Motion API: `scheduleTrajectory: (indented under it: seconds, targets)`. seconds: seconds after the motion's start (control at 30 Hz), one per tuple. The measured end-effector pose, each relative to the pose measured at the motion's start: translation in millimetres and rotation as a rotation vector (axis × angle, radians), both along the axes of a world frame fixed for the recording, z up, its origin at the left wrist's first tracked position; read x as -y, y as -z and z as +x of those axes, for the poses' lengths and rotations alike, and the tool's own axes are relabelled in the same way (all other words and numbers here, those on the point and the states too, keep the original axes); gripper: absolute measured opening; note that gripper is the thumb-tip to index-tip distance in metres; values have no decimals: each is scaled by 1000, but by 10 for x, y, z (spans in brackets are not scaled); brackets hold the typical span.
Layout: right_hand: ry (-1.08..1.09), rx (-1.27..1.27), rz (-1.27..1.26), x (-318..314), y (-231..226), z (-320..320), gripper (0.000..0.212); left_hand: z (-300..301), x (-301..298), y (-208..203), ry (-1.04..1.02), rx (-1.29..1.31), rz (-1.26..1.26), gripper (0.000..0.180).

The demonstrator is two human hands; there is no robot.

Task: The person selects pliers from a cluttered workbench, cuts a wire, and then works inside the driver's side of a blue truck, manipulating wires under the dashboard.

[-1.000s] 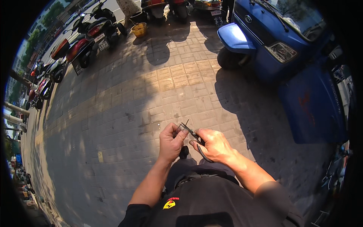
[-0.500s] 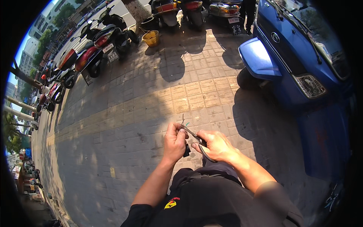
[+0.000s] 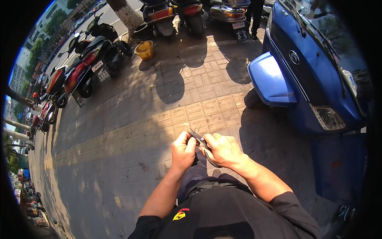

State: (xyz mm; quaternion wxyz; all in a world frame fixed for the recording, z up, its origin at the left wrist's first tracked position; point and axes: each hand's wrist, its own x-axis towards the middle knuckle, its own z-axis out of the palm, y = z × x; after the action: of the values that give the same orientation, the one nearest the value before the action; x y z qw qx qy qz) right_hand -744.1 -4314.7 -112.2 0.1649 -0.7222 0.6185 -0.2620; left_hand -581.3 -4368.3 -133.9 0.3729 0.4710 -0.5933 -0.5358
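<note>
- Grips pliers [image 3: 198, 136] in the right hand [image 3: 225, 150], with fingers wrapped round the dark handles and thumb turned toward the other side; aims the tool up and to the left, at the fingertips opposite.
- Holds the left hand [image 3: 184, 152] just beside the tool's jaws, with thumb pressed to forefinger and the other fingers curled in; appears to pinch a thin wire [image 3: 195, 130] there, too small and blurred to place exactly between or beside the jaws.
- Brings both hands close together in front of the body, near the middle of the view; reaches up from the lower edge with both bare forearms.
- Wears a black short-sleeved shirt [image 3: 227, 201] with a small yellow emblem [image 3: 179, 215] on the chest; wears dark trousers [image 3: 194, 173] below.
- Has grey brick paving [image 3: 115, 137] underfoot, partly in shade; faces a band of yellowish tiles [image 3: 203, 109] just beyond the hands.
- Has a blue vehicle [image 3: 276, 81] near on the right; has parked scooters [image 3: 95, 59] well apart at the upper left, and more along the top edge.
- Faces a yellow bucket [image 3: 144, 51] farther ahead, near a tree trunk [image 3: 125, 16]; has a bystander's dark-clad legs [image 3: 257, 18] in sight at the top.
</note>
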Motion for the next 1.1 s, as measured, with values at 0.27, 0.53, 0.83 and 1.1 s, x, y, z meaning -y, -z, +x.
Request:
scheduleTrajectory:
  seconds: [0.27, 0.53, 0.83, 1.1]
  targets:
    - [125, -62, 10, 1285, 70, -270, 30, -384, 1503, 185, 145, -25, -64, 13]
    - [213, -56, 22, 2325, 119, -566, 28, -724, 2678, 141, 263, 30, -42, 12]
    - [158, 91, 49, 3548, 419, -1258, 29, -1341, 3893, 283, 202, 88, -51, 8]
    - [19, 615, 417, 4778, 225, -2243, 28, -2066, 5088, 142, 288, -82, 229, 8]
